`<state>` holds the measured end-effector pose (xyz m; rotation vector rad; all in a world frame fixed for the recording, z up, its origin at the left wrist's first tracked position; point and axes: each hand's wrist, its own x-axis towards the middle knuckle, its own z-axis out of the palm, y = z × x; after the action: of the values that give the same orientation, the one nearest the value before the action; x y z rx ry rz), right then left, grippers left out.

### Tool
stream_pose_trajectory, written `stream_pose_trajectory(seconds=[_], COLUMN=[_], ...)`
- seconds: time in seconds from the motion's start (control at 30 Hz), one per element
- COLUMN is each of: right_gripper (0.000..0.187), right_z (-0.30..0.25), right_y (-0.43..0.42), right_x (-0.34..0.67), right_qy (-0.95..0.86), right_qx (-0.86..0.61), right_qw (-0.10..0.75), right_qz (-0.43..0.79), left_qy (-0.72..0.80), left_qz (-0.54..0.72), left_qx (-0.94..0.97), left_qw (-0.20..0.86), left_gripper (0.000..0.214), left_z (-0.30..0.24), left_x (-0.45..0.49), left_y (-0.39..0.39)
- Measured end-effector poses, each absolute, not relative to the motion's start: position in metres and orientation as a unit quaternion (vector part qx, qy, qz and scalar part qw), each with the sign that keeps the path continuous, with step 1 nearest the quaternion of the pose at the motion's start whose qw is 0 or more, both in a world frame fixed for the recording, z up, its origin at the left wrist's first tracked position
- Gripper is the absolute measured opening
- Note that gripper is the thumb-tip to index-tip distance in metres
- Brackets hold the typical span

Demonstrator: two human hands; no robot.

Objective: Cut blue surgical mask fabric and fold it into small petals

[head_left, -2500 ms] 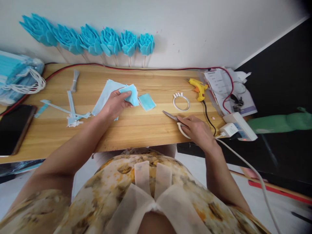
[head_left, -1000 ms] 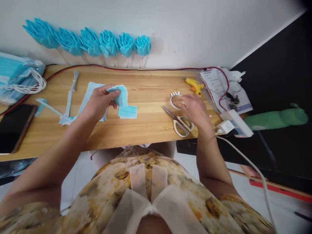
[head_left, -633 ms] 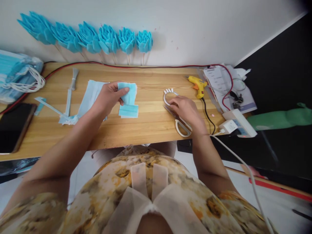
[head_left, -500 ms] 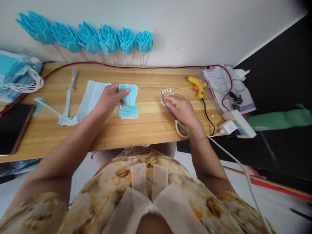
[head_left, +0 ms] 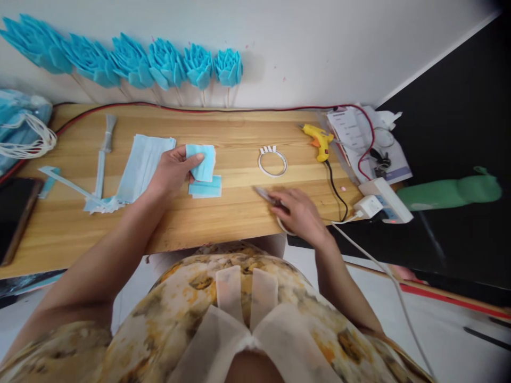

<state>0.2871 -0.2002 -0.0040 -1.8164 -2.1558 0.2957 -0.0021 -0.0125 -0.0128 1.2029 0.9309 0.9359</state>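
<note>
Between thumb and fingers, my left hand (head_left: 175, 167) pinches a light-blue mask-fabric piece (head_left: 202, 162). Just below it, another blue fabric strip (head_left: 205, 187) lies on the wooden table (head_left: 235, 223). My right hand (head_left: 299, 210) is closed on a pair of scissors (head_left: 264, 194), blades pointing left and a pale handle loop showing under the hand; the hand is slightly blurred. Beyond that hand, a ring-shaped tape roll (head_left: 273, 161) with small white tabs on its far rim lies flat. Pale-blue mask sheets (head_left: 139, 165) are beside my left wrist.
A yellow glue gun (head_left: 318, 141) lies at the right, its cord running to a white power strip (head_left: 385, 201). Blue fabric flowers (head_left: 165, 64) on sticks lean along the wall. A phone (head_left: 18, 215) and bagged masks (head_left: 24, 127) sit at the left. A green bottle (head_left: 451, 196) is far right.
My right hand has moved from the tape roll toward the table's front edge and taken up the scissors. My left hand still holds the fabric piece. The whole view has shifted slightly.
</note>
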Motion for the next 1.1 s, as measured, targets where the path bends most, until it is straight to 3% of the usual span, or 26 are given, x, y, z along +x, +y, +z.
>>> stream_pose_trajectory(seconds=[0.23, 0.4, 0.57, 0.83, 0.93, 1.1], right_gripper=[0.026, 0.024, 0.035, 0.05, 0.047, 0.04], right_z=[-0.017, -0.005, 0.015, 0.001, -0.011, -0.019], right_y=[-0.166, -0.141, -0.104, -0.053, -0.05, -0.053], right_x=[0.207, 0.198, 0.212, 0.198, 0.199, 0.206], right_qy=[-0.824, -0.846, -0.708, -0.656, -0.608, -0.564], right_qx=[-0.508, -0.406, -0.538, -0.516, -0.509, -0.53], right_qw=[0.203, 0.239, 0.359, 0.372, 0.42, 0.496], right_qz=[0.146, 0.249, 0.283, 0.405, 0.441, 0.393], left_qy=[0.409, 0.426, 0.433, 0.417, 0.397, 0.399], left_qz=[0.401, 0.393, 0.384, 0.401, 0.397, 0.38], left_qx=[0.535, 0.543, 0.54, 0.543, 0.554, 0.556], left_qw=[0.621, 0.608, 0.611, 0.608, 0.614, 0.622], left_gripper=[0.032, 0.035, 0.037, 0.044, 0.052, 0.054], left_z=[-0.013, -0.007, -0.004, -0.006, -0.006, -0.004], left_x=[-0.003, 0.0, 0.003, 0.004, 0.003, 0.004], left_y=[-0.014, -0.017, -0.022, -0.021, -0.02, -0.021])
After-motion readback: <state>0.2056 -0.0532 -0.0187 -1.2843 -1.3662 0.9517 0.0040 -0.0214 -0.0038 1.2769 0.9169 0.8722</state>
